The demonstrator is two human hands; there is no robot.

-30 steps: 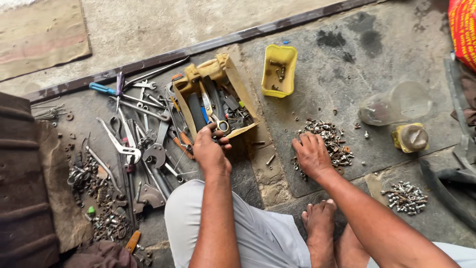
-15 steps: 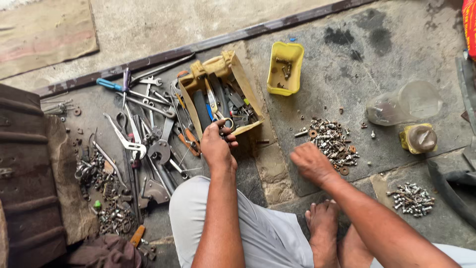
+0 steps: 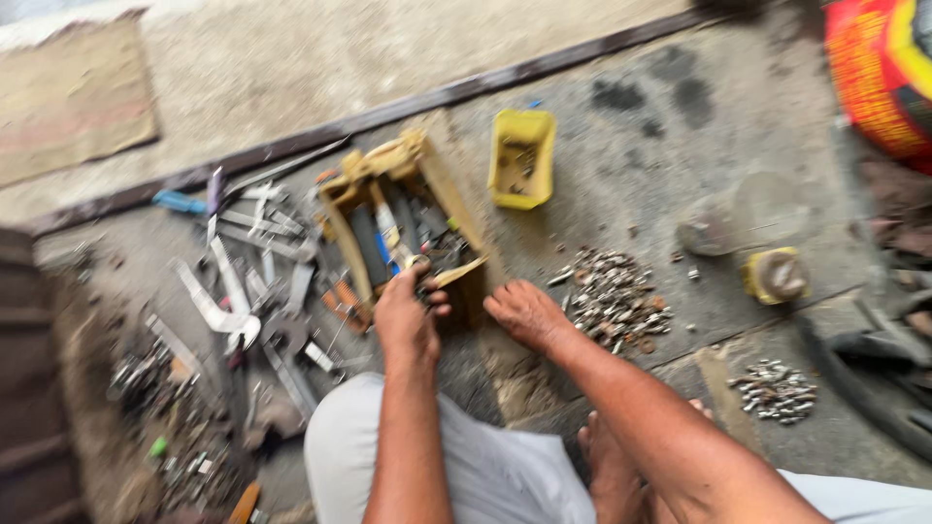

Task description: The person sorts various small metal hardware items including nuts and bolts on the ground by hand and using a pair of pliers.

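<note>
My left hand (image 3: 406,315), fingers curled at the near edge of the open wooden tool box (image 3: 403,228), seems to pinch something I cannot make out, while my right hand (image 3: 524,312) rests loose and empty just right of it.

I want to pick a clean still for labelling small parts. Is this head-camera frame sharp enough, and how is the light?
Head view: motion blur smears everything; the left hand at the tool box and the screw pile beside the right hand lack crisp edges; light is soft and even, no glare, no hard shadows.
</note>
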